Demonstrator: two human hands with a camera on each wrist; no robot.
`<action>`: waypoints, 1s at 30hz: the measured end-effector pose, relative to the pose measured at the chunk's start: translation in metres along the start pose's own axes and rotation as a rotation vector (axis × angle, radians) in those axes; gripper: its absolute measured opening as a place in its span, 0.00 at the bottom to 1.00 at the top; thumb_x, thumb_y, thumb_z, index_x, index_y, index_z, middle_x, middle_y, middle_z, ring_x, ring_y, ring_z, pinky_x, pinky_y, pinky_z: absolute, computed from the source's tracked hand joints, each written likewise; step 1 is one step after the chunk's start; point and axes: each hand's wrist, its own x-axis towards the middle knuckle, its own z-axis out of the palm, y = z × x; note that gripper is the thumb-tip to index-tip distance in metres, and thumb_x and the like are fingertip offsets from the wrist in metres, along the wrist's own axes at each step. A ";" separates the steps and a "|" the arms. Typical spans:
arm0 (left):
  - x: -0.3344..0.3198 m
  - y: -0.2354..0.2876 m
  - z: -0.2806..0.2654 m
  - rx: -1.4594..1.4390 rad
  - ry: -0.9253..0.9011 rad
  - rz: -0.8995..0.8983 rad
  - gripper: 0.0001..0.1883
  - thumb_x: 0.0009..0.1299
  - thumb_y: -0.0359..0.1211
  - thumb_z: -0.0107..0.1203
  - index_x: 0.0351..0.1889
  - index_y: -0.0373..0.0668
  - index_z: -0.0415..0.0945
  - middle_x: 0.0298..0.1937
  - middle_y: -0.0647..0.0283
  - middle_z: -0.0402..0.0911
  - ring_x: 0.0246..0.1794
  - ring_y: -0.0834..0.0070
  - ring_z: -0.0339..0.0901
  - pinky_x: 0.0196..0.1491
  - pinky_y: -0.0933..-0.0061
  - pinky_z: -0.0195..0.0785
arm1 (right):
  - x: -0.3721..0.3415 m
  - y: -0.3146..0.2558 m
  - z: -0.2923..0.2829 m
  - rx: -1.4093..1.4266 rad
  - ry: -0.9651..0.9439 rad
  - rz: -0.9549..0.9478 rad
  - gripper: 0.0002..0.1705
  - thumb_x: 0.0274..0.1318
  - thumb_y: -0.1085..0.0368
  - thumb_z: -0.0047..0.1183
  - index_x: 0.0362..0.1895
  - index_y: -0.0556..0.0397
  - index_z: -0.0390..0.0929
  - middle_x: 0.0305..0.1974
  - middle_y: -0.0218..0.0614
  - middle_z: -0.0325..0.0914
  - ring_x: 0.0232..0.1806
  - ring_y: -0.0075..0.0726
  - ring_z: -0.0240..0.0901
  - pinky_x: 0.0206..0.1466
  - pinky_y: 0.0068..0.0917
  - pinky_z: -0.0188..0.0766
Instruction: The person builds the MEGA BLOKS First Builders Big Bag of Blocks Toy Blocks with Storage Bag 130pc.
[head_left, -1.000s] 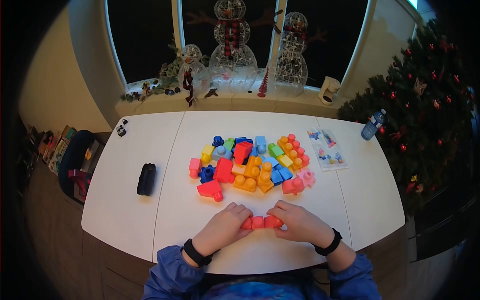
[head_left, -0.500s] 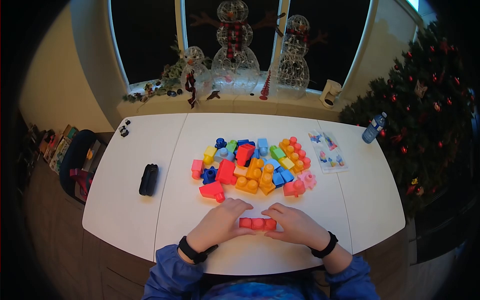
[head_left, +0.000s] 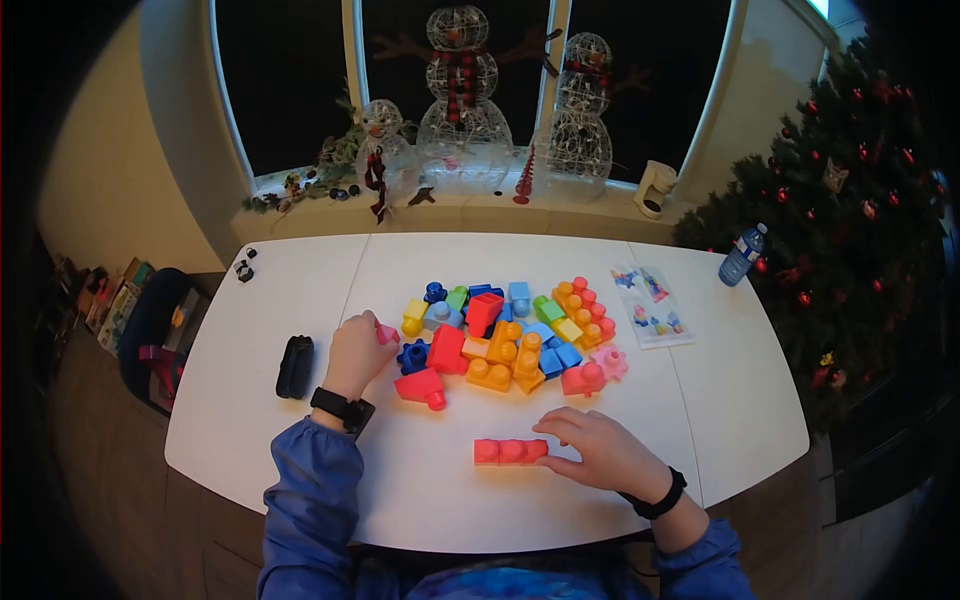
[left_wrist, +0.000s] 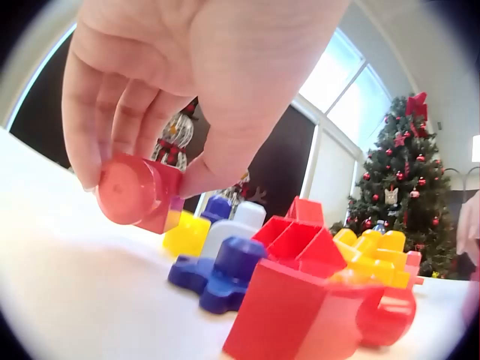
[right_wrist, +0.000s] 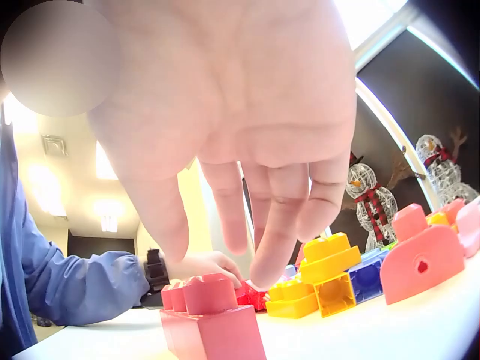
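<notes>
At the left edge of the block pile, my left hand [head_left: 355, 358] pinches a small pink building block [left_wrist: 139, 191] between thumb and fingers. Its round stud faces the left wrist camera. Close beside it are a blue gear-shaped block [left_wrist: 225, 270] and a slanted red block [head_left: 419, 386]. My right hand [head_left: 610, 455] has its fingers spread, thumb and fingertips at the right end of a row of pinkish-red blocks [head_left: 508, 452]. That row lies on the table near me, studs up in the right wrist view.
Several yellow, orange, blue, green and red blocks form a pile mid-table [head_left: 450, 490]. A black case [head_left: 294, 367] lies to the left. A picture sheet [head_left: 655, 305] and a water bottle [head_left: 742, 255] are at the right. A decorated tree [head_left: 840, 210] stands beyond the table's right edge.
Both hands held the pinkish-red row, then loosened. My left hand has since moved left and forward to the pile and taken hold of the pink block. The right hand stays by the row.
</notes>
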 end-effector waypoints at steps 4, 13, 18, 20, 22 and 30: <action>-0.028 0.021 -0.032 -0.207 0.189 0.285 0.20 0.63 0.32 0.68 0.53 0.38 0.80 0.45 0.51 0.83 0.43 0.53 0.84 0.46 0.62 0.79 | 0.002 -0.002 -0.005 0.034 0.098 0.020 0.23 0.59 0.60 0.70 0.57 0.52 0.81 0.56 0.39 0.80 0.48 0.44 0.81 0.51 0.36 0.79; -0.094 0.101 -0.053 -0.503 0.020 0.696 0.30 0.62 0.27 0.73 0.62 0.37 0.74 0.49 0.54 0.81 0.44 0.58 0.82 0.47 0.65 0.78 | 0.037 -0.022 -0.004 0.068 0.323 -0.126 0.27 0.58 0.62 0.69 0.61 0.52 0.79 0.57 0.42 0.79 0.55 0.50 0.78 0.56 0.40 0.77; -0.106 0.115 -0.047 -0.511 -0.033 0.733 0.30 0.63 0.29 0.73 0.63 0.39 0.75 0.51 0.55 0.81 0.49 0.57 0.81 0.52 0.63 0.76 | 0.043 -0.024 -0.005 0.007 0.307 -0.141 0.27 0.55 0.65 0.69 0.58 0.55 0.77 0.52 0.42 0.79 0.54 0.51 0.77 0.56 0.42 0.75; -0.108 0.116 -0.045 -0.504 -0.026 0.779 0.30 0.63 0.30 0.73 0.64 0.39 0.75 0.52 0.54 0.82 0.49 0.57 0.81 0.52 0.63 0.76 | 0.042 -0.024 -0.005 0.038 0.299 -0.131 0.25 0.53 0.68 0.68 0.56 0.55 0.77 0.50 0.42 0.79 0.52 0.51 0.77 0.55 0.42 0.76; -0.109 0.117 -0.040 -0.550 -0.026 0.774 0.30 0.63 0.31 0.74 0.63 0.39 0.75 0.52 0.54 0.82 0.49 0.58 0.81 0.53 0.63 0.76 | 0.040 -0.022 -0.004 0.076 0.288 -0.107 0.24 0.52 0.70 0.67 0.54 0.55 0.77 0.48 0.42 0.79 0.50 0.51 0.78 0.52 0.41 0.77; -0.117 0.091 -0.031 -0.458 -0.302 0.679 0.26 0.63 0.36 0.74 0.58 0.38 0.78 0.50 0.53 0.82 0.46 0.59 0.83 0.50 0.64 0.78 | 0.002 0.004 -0.020 0.129 0.096 0.218 0.22 0.47 0.74 0.67 0.48 0.53 0.74 0.41 0.39 0.77 0.39 0.37 0.80 0.43 0.32 0.79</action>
